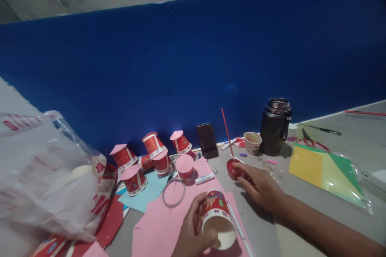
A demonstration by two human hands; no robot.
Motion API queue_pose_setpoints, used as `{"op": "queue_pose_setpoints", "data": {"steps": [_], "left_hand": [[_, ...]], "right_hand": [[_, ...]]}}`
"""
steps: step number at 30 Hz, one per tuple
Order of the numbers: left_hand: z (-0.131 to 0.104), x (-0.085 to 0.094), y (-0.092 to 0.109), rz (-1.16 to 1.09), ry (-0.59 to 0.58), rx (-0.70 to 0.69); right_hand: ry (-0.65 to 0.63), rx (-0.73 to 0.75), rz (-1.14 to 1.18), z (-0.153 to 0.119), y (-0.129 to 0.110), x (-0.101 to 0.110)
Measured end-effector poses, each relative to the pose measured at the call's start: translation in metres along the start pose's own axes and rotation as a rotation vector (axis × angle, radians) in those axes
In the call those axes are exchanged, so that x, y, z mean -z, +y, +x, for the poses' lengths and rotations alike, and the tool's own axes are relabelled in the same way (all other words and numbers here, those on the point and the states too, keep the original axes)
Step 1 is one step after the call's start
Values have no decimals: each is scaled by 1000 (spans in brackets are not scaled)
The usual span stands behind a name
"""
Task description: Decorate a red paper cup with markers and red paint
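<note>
My left hand (pixel 195 227) is wrapped round a red printed paper cup (pixel 214 204), its open mouth tilted toward me, thumb at the rim. To the right, my right hand (pixel 261 184) has its fingertips at a small round red container (pixel 230 169). A thin red stick (pixel 226 128) stands up out of this container beside the fingertips; whether the fingers pinch the stick or the container is too small to tell. Several upturned red cups with pink paper tops, one of them here (pixel 134 180), stand at the left of centre.
Pink paper (pixel 163 225) lies under the left hand, with a grey ring (pixel 174 193) on it. A phone (pixel 207 140) leans on the blue wall. A dark flask (pixel 274 128), scissors (pixel 310 140) and coloured sheets (pixel 325 172) lie right; a plastic bag (pixel 45 180) bulges left.
</note>
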State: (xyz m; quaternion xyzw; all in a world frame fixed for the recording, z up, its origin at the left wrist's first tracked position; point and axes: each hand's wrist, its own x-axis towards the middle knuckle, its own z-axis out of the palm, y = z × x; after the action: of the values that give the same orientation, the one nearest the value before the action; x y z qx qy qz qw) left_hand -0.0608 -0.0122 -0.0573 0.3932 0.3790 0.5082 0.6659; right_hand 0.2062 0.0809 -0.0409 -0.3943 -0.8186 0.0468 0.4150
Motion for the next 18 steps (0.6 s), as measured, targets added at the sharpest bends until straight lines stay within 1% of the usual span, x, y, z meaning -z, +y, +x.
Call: {"op": "queue_pose_setpoints", "data": {"steps": [2, 4, 6, 8, 10, 13, 18], "left_hand": [[0, -1, 0, 0, -6, -3], [1, -2, 0, -6, -15, -3], [1, -3, 1, -17, -22, 0], [0, -4, 1, -29, -26, 1], [0, -4, 1, -30, -30, -2], [-1, -4, 1, -26, -38, 2], [0, -4, -1, -61, -84, 13]], "right_hand": [[-19, -68, -36, 19, 2, 7], [-35, -65, -62, 48, 3, 16], [-89, -15, -96, 79, 3, 24], [-176, 59, -172, 108, 5, 28], [-277, 125, -260, 131, 10, 29], [-353, 151, -359, 151, 19, 25], [-345, 172, -408, 163, 26, 9]]}}
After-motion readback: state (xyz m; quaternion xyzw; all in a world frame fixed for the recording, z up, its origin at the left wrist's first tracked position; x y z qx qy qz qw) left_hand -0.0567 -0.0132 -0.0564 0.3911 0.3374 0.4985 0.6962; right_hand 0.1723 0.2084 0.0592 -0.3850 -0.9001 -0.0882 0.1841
